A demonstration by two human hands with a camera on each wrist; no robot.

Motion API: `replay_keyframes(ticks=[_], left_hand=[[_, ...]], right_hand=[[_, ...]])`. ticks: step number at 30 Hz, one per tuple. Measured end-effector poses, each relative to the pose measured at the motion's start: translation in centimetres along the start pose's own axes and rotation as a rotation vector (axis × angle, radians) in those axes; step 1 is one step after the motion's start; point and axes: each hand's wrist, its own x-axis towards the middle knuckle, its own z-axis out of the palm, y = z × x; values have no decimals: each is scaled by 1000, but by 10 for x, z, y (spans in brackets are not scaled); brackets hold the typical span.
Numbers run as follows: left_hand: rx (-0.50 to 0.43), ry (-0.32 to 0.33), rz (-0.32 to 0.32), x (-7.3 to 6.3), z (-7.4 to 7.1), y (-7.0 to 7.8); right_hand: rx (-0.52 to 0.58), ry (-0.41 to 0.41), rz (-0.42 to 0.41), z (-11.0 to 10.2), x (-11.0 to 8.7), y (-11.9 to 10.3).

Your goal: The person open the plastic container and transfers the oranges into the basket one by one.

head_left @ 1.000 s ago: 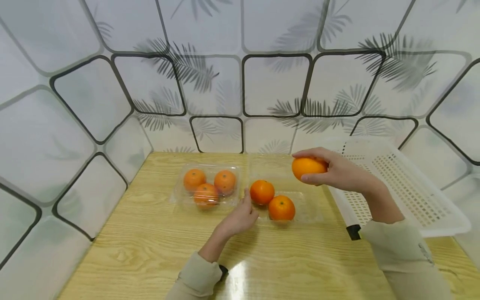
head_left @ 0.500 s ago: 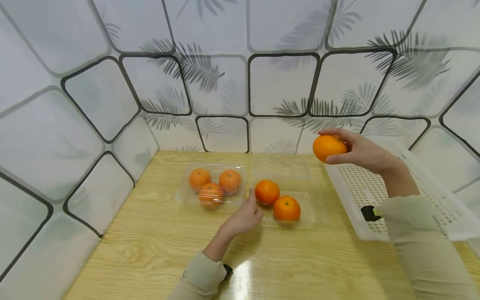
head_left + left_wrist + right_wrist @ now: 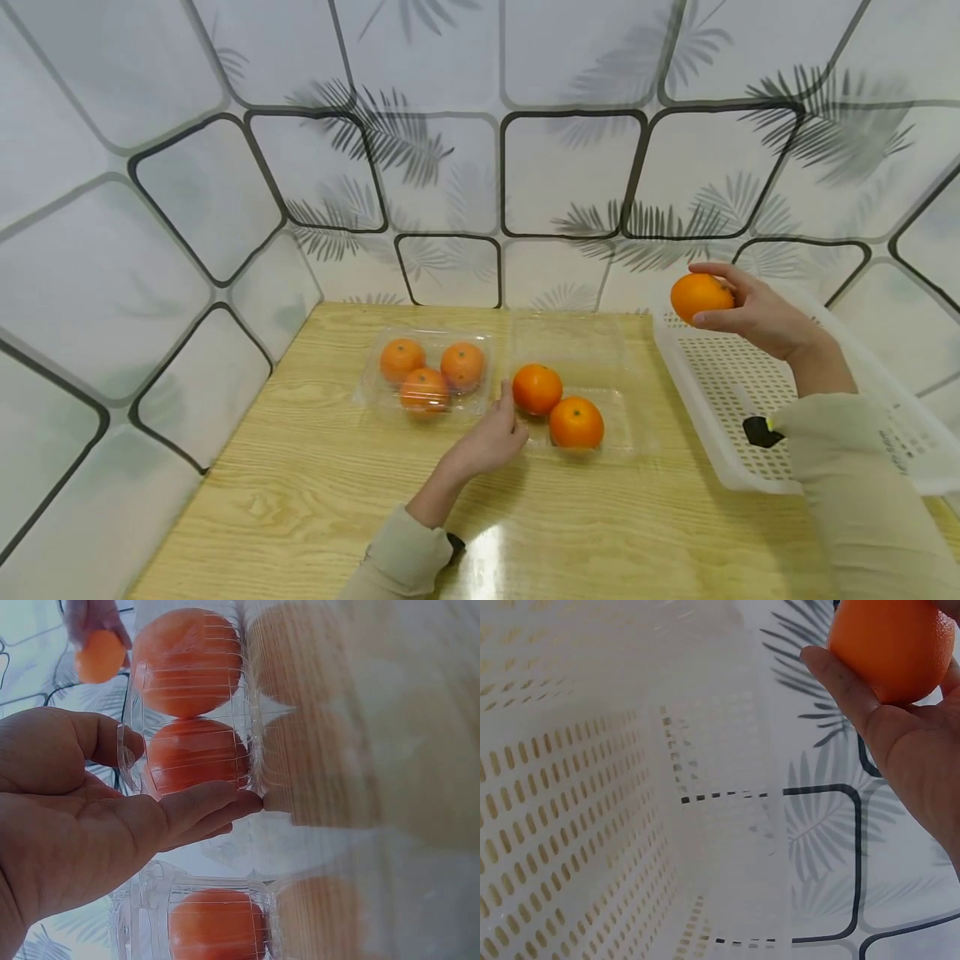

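Observation:
My right hand (image 3: pixel 772 321) grips an orange (image 3: pixel 700 298) between thumb and fingers, above the far left end of a white plastic basket (image 3: pixel 690 408). In the right wrist view, this orange sits at the top right, beyond the basket wall. My left hand (image 3: pixel 489 437) holds the left edge of a clear plastic box (image 3: pixel 613 421), its fingers along the side wall and its thumb at the rim, as the left wrist view shows. Two oranges (image 3: pixel 577 422) lie in that box, at its left side. Its clear lid (image 3: pixel 568 337) lies folded back toward the wall.
A second clear box (image 3: pixel 375 392) with 3 oranges (image 3: pixel 424 392) stands to the left, its lid closed. The wooden table (image 3: pixel 300 517) meets patterned walls (image 3: pixel 442 267) at the back and left. The basket takes up the table's right side.
My right hand has carried the orange to the right, from beside the open box to over the basket. My left hand stays at the box edge. The head view has shifted slightly.

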Motion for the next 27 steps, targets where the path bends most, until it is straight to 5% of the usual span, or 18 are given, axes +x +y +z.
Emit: replay_keyframes(ticks=[9, 27], left_hand=[[-13, -10, 8, 1, 1, 1], [-18, -12, -12, 0, 0, -2]], right_hand=[[-41, -1, 116, -14, 8, 37], [-237, -22, 184, -8, 25, 86]])
